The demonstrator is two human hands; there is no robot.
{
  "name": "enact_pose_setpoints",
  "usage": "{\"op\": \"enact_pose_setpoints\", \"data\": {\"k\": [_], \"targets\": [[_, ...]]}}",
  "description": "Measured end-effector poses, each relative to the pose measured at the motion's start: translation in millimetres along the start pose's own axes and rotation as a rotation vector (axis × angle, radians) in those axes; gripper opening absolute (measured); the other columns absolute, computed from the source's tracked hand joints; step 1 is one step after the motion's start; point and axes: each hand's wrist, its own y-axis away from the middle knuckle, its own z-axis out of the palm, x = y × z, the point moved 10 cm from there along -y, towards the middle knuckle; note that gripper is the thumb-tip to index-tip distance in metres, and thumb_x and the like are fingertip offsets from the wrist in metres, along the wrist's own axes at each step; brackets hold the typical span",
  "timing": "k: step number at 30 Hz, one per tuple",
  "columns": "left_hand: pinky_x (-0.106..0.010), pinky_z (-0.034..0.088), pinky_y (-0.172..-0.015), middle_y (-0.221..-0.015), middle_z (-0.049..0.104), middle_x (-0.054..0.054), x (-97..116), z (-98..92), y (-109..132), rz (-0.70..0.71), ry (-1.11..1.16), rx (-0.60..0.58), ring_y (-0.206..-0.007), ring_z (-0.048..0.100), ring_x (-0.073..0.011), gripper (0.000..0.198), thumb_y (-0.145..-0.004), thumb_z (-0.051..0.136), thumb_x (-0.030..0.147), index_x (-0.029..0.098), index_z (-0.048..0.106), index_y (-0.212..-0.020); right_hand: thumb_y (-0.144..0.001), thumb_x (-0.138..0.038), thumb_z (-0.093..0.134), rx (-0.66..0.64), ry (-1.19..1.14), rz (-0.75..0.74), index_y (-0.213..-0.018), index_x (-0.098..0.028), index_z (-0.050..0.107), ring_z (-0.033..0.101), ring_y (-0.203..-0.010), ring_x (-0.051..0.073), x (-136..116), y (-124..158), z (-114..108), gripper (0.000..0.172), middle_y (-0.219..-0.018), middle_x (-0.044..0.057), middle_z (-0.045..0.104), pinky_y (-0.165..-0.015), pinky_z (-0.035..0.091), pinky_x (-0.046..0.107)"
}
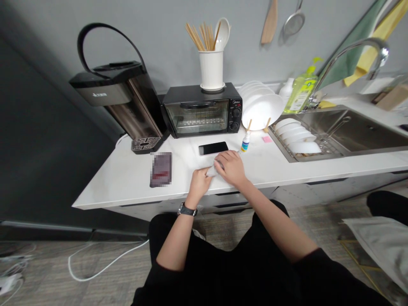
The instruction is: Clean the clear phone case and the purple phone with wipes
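Observation:
Just above the counter's front edge, my two hands meet around a small pale, cloth-like piece (211, 171). My left hand (200, 182), below a black wristwatch (187, 210), pinches its left end. Fingers bent, my right hand (232, 167) closes over its other end. A small dark shape shows under the right fingers, too covered to name. Behind the hands lies a black-screened phone (213, 148). A little bottle (245, 142) with a blue and yellow label stands upright beyond my right hand. To the left rests a dark pouch-like item (161, 169), partly pixelated.
A toaster oven (200, 112) carries a white holder (212, 70) of chopsticks. Left of it stands a water dispenser (127, 97). Right are upright plates (263, 110), green soap (299, 91) and a sink (357, 127) with bowls. A pink slip (267, 139) lies on the counter (127, 180).

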Motion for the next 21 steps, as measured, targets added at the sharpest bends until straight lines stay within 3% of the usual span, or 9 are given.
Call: {"op": "enact_pose_setpoints", "data": {"k": [3, 6, 8, 10, 12, 14, 16, 18, 21], "targets": [[-0.021, 0.042, -0.062, -0.067, 0.068, 0.002, -2, 4.1, 0, -0.018, 0.037, -0.024, -0.061, 0.056, -0.0123, 0.024, -0.095, 0.063, 0.028, 0.015, 0.078, -0.081, -0.108, -0.027, 0.042, 0.055, 0.08, 0.124, -0.095, -0.017, 0.075, 0.064, -0.106, 0.028, 31, -2, -9, 0.037, -0.1, 0.011, 0.076, -0.114, 0.035, 0.048], [-0.022, 0.045, -0.065, -0.076, 0.073, 0.001, -3, 5.9, -1, -0.008, 0.07, -0.021, -0.065, 0.06, -0.013, 0.023, -0.097, 0.061, 0.029, 0.017, 0.08, -0.091, -0.107, -0.024, 0.04, 0.111, 0.101, 0.174, -0.101, -0.017, 0.076, 0.061, -0.121, 0.031, 33, -1, -14, 0.037, -0.106, 0.011, 0.077, -0.124, 0.019, 0.057], [-0.023, 0.042, -0.059, -0.063, 0.067, 0.001, -5, 3.3, -1, 0.001, 0.055, 0.014, -0.058, 0.056, -0.0129, 0.023, -0.092, 0.063, 0.021, 0.015, 0.074, -0.073, -0.108, -0.028, 0.042, 0.094, 0.077, 0.103, -0.112, -0.016, 0.075, 0.055, -0.133, 0.032, 8, -1, -7, 0.035, -0.114, 0.011, 0.077, -0.126, 0.013, 0.06], [-0.023, 0.04, -0.056, -0.057, 0.063, 0.0, -8, -0.5, 0, 0.01, 0.053, 0.052, -0.054, 0.054, -0.0132, 0.024, -0.085, 0.061, 0.012, 0.015, 0.065, -0.062, -0.109, -0.032, 0.043, 0.031, 0.028, -0.045, -0.122, -0.015, 0.071, 0.055, -0.133, 0.03, -31, 1, 6, 0.035, -0.122, 0.012, 0.075, -0.126, 0.018, 0.055], [-0.024, 0.041, -0.055, -0.06, 0.066, -0.002, -10, -2.7, 2, 0.016, 0.063, 0.066, -0.056, 0.056, -0.014, 0.022, -0.081, 0.059, 0.006, 0.016, 0.061, -0.061, -0.11, -0.035, 0.043, -0.038, -0.013, -0.179, -0.128, -0.015, 0.069, 0.06, -0.122, 0.027, -62, 5, 17, 0.037, -0.123, 0.012, 0.074, -0.121, 0.028, 0.048], [-0.024, 0.04, -0.055, -0.061, 0.067, -0.003, -10, -2.9, 3, 0.022, 0.063, 0.056, -0.056, 0.056, -0.0139, 0.022, -0.08, 0.057, 0.005, 0.016, 0.061, -0.061, -0.11, -0.038, 0.043, -0.076, -0.006, -0.212, -0.123, -0.015, 0.07, 0.063, -0.108, 0.026, -68, 6, 21, 0.038, -0.115, 0.011, 0.076, -0.108, 0.038, 0.043], [-0.023, 0.038, -0.055, -0.058, 0.065, -0.001, -7, -2.3, 4, 0.027, 0.055, 0.041, -0.055, 0.055, -0.0132, 0.023, -0.081, 0.06, 0.007, 0.016, 0.061, -0.06, -0.11, -0.039, 0.044, -0.089, 0.051, -0.149, -0.108, -0.016, 0.074, 0.063, -0.097, 0.026, -46, 2, 19, 0.039, -0.101, 0.011, 0.077, -0.096, 0.041, 0.041], [-0.023, 0.037, -0.056, -0.058, 0.063, 0.0, -4, -0.1, 3, 0.022, 0.035, 0.015, -0.056, 0.054, -0.0123, 0.024, -0.086, 0.063, 0.014, 0.015, 0.065, -0.062, -0.11, -0.035, 0.042, -0.074, 0.124, -0.031, -0.091, -0.016, 0.075, 0.063, -0.09, 0.026, -9, -4, 11, 0.042, -0.09, 0.011, 0.076, -0.088, 0.039, 0.041], [-0.022, 0.04, -0.061, -0.07, 0.07, 0.001, 0, 5.1, 1, 0.005, 0.038, -0.032, -0.062, 0.057, -0.0122, 0.026, -0.097, 0.06, 0.03, 0.016, 0.078, -0.085, -0.109, -0.027, 0.04, -0.014, 0.195, 0.137, -0.083, -0.015, 0.074, 0.064, -0.087, 0.025, 39, -9, -4, 0.045, -0.086, 0.011, 0.076, -0.087, 0.038, 0.04]]}}
